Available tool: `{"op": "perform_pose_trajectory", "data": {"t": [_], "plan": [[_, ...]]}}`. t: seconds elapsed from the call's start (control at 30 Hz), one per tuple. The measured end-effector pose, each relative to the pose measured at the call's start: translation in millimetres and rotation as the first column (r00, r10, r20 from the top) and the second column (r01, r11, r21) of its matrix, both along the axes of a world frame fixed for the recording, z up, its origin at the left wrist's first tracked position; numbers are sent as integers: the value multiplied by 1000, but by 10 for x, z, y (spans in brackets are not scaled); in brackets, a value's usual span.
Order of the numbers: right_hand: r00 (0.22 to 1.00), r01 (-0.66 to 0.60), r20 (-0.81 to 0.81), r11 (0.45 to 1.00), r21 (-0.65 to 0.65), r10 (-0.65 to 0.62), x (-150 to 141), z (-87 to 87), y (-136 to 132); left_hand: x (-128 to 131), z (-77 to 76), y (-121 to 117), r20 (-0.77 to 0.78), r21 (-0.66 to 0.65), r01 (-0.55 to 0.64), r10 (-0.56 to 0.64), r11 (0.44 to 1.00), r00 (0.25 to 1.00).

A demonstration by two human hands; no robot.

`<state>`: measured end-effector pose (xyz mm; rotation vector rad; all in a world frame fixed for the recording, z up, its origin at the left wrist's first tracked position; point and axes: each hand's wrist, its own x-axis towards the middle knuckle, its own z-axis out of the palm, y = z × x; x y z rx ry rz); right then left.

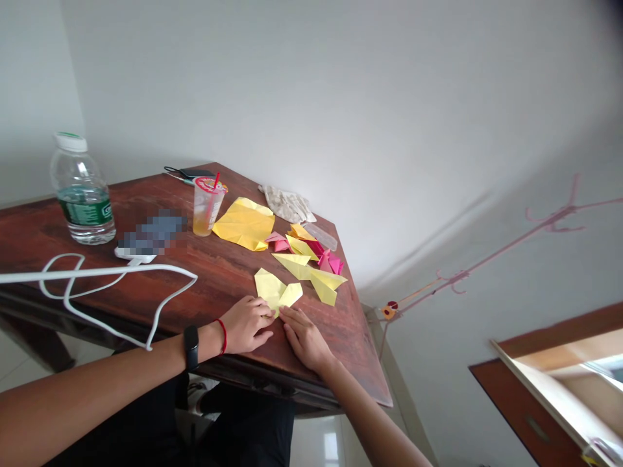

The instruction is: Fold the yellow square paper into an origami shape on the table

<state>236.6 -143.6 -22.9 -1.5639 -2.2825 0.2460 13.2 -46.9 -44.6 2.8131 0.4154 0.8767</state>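
A folded sheet of pale yellow paper (270,287) lies on the wooden table in front of me, two flaps pointing up and outward. My left hand (249,324), with a black band and a red cord at the wrist, has its curled fingers on the paper's lower left edge, holding it to the table. My right hand (305,336) rests flat beside it, fingers stretched out and tips on the paper's lower right edge. The paper's near tip is partly hidden under the fingers. To the right lies a folded pale yellow paper shape (328,283).
Pink folded paper (331,262) and an orange-yellow sheet (246,224) lie farther back, near a cloth (287,203). A drink cup (207,206), water bottle (82,194), blurred phone (153,235) and white cable (168,271) occupy the left. A pink rack (462,274) stands right of the table.
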Motion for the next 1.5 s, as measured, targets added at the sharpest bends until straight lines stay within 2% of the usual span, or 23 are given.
{"op": "perform_pose_trajectory", "data": {"t": [0.13, 0.33, 0.47, 0.57, 0.7, 0.87, 0.93, 1.0, 1.07, 1.17, 1.3, 1.5], "plan": [[995, 75, -63, 997, 36, -73, 196, -18, 132, -5, -8, 9, 6, -12, 7, -7, 1000, 1000], [994, 57, -94, 998, 21, -55, 319, -68, 197, -3, -19, 7, 22, -29, 1, 0, 1000, 1000], [979, 194, -86, 978, 78, -187, 440, -58, 239, -4, -25, 8, 23, -21, -1, 2, 1000, 1000], [970, 236, -80, 966, 103, -229, 517, -47, 270, -7, -25, 9, 30, -23, 6, -5, 1000, 1000], [963, 266, -79, 954, 139, -257, 514, -63, 264, -7, -25, 3, 55, -34, 7, -5, 999, 998], [931, 364, -109, 905, 221, -348, 360, -67, 154, -17, -8, -12, 62, -19, 12, -11, 1000, 998], [936, 352, -121, 904, 242, -332, 206, -73, 79, -23, 4, -17, 60, -11, 15, -15, 1000, 998], [964, 258, -122, 937, 237, -235, 7, -89, -3, -26, 11, -19, 59, -7, 18, -17, 1000, 998], [987, 135, -109, 972, 191, -116, -190, -107, -77, -24, 14, -21, 61, -7, 19, -19, 1000, 998], [992, 71, -116, 989, 133, -56, -365, -119, -140, -21, 15, -20, 68, -11, 21, -20, 1000, 997], [989, 97, -124, 991, 96, -85, -308, -82, -87, -30, 23, -14, 62, -15, 27, -26, 1000, 998], [971, 230, -94, 968, 103, -220, 58, 55, 152, -47, 33, 7, 31, -36, 39, -38, 999, 999]]}}
